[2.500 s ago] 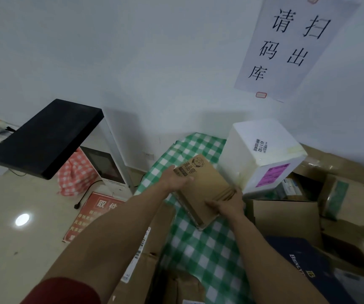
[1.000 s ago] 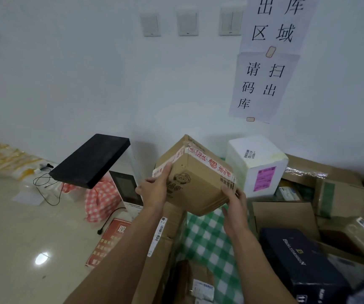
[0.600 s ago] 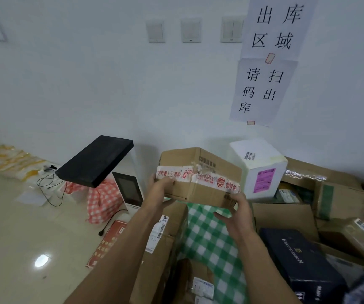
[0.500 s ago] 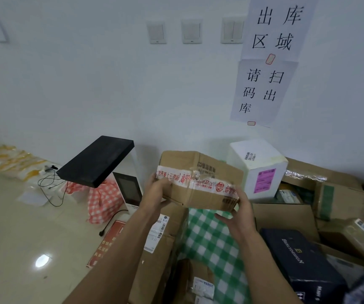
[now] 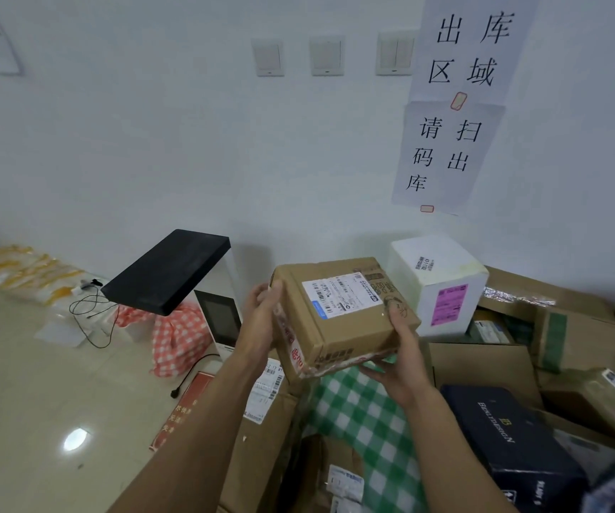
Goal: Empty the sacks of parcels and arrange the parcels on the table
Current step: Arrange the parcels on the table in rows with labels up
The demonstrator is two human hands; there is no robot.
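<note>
I hold a brown cardboard parcel (image 5: pixel 339 320) in the air above the table with the green-checked cloth (image 5: pixel 357 412). Its white shipping label faces up and red-printed tape runs round its left edge. My left hand (image 5: pixel 261 320) grips the parcel's left side. My right hand (image 5: pixel 398 361) cups its lower right corner from beneath, thumb on the top face. A white foam box (image 5: pixel 439 283) with a pink label stands on the table just behind it.
Brown cartons (image 5: pixel 483 368) and a dark navy box (image 5: pixel 513 446) crowd the table's right side. More cartons (image 5: pixel 261 431) stand against the table's left edge. A scanner stand with a black top (image 5: pixel 168 272) and a red-checked sack (image 5: pixel 176 338) sit on the floor at left.
I lifted the parcel off the checked cloth and turned it over in both hands, so the taped side went down to the left and the label side now faces up.
</note>
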